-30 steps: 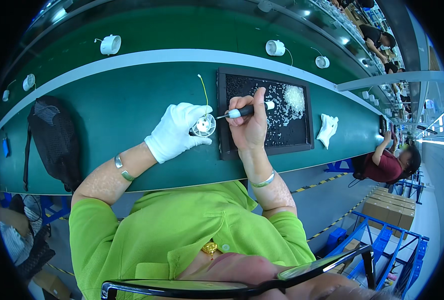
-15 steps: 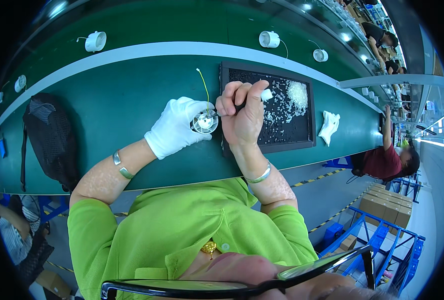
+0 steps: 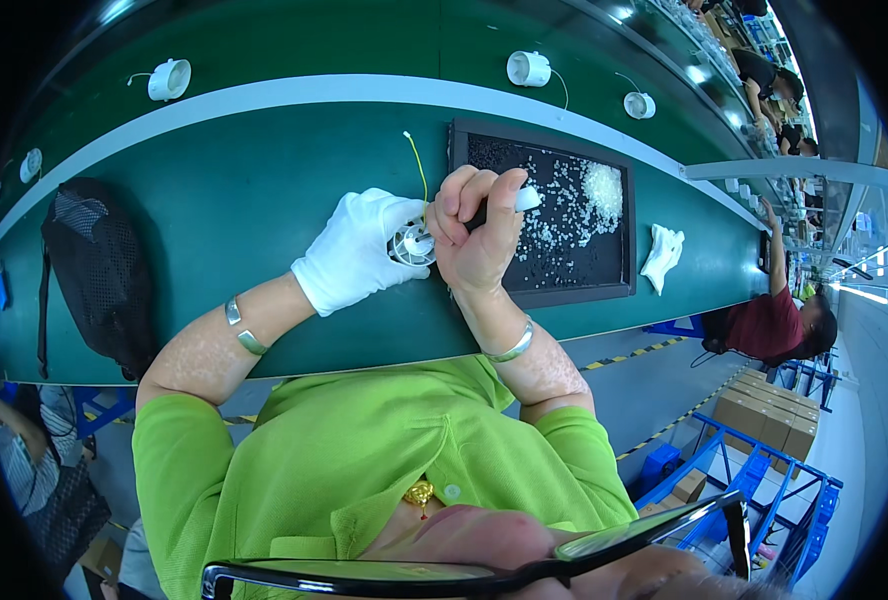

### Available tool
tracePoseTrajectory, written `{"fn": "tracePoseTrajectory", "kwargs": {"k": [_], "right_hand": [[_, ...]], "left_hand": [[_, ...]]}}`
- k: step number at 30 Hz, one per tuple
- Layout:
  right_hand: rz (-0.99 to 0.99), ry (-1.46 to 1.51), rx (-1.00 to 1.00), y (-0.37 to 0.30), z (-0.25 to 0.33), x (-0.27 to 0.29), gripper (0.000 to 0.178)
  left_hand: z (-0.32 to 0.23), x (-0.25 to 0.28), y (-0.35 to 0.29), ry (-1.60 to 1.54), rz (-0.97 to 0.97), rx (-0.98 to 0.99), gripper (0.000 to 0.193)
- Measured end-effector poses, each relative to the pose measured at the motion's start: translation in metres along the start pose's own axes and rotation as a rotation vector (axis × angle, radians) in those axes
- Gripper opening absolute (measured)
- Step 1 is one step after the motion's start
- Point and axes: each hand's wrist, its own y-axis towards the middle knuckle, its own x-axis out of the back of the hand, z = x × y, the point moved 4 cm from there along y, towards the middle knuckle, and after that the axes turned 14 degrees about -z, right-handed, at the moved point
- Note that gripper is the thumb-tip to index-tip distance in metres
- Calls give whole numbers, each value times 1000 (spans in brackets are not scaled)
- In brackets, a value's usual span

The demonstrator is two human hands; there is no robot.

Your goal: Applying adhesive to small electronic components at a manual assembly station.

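A worker in a lime-green collared shirt [image 3: 314, 470], a silvery open bangle on each forearm, leans over two busy hands at the near-left side of a shallow black rectangular tray [image 3: 574, 295]. The left hand [image 3: 354, 250], in a white fabric glove, grips a round white plastic part with open spokes [image 3: 410, 246], held just left of the tray. A thin yellow wire [image 3: 418, 163] runs from the part away from the worker. The bare right hand [image 3: 478, 235], at the tray's left edge, is closed around a black hand tool with a white end [image 3: 529, 198]; its tip is hidden from me, and I cannot tell whether it touches the part.

In the tray, translucent white bits [image 3: 602, 195] heap toward the far-right corner and scatter leftward; tiny black pieces [image 3: 489, 152] gather at the far left. A crumpled white cloth [image 3: 662, 256] lies just right of the tray, while a black mesh bag [image 3: 99, 280] sits well to its left, all on a green worktop [image 3: 264, 180].

Beyond the tray, past a long pale strip [image 3: 384, 90], stand white cylindrical housings [image 3: 529, 68]. Well right of the tray, a co-worker in dark red [image 3: 769, 325] raises an arm.
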Motion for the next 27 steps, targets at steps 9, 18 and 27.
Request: {"fn": "tracePoseTrajectory", "kwargs": {"k": [9, 18, 27], "right_hand": [[166, -135, 86, -4, -3, -4, 50], [171, -709, 263, -10, 5, -18, 30], [195, -701, 246, -7, 5, -16, 36]], "left_hand": [[2, 0, 5, -12, 41, 28, 36], [0, 3, 2, -33, 20, 160, 34], [-1, -1, 8, -56, 8, 118, 25]]}}
